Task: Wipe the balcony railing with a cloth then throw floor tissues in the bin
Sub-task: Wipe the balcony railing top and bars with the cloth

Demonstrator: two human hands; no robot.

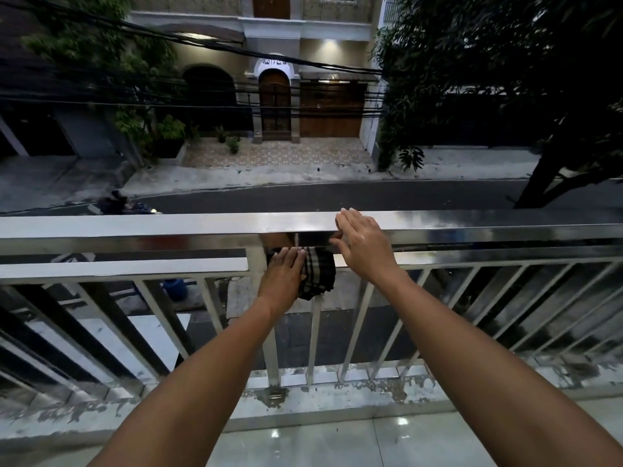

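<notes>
Railing [168, 227]: a polished steel balcony rail with a flat top bar that runs across the full width of the view, a second horizontal bar below it, and slanted balusters down to the base. A vertical post [259, 298] stands near the middle of the frame.

Cloth [318, 273]: dark fabric with pale check lines, located just below the top bar at about 12 o'clock from the frame centre. It lies bunched against the post and the lower bar, with its bottom edge hanging free between the balusters.

Left hand [281, 278]: positioned at 9 o'clock of the cloth and in contact with it. The fingers are extended and lie flat, side by side, pressing the fabric against the rail. They are not curled around it.

Right hand [362, 241]: positioned at 1 o'clock of the cloth. The palm rests over the inner edge of the top bar. The fingers are open and slightly spread, with the tips on the top surface. The thumb points toward 9 o'clock under the bar edge, just above the cloth. It holds nothing.

Floor [303, 443]: pale glossy tiles at 6 o'clock, bordered by a concrete kerb with flaking paint. A street [337, 195] lies beyond the railing at 12 o'clock.
</notes>
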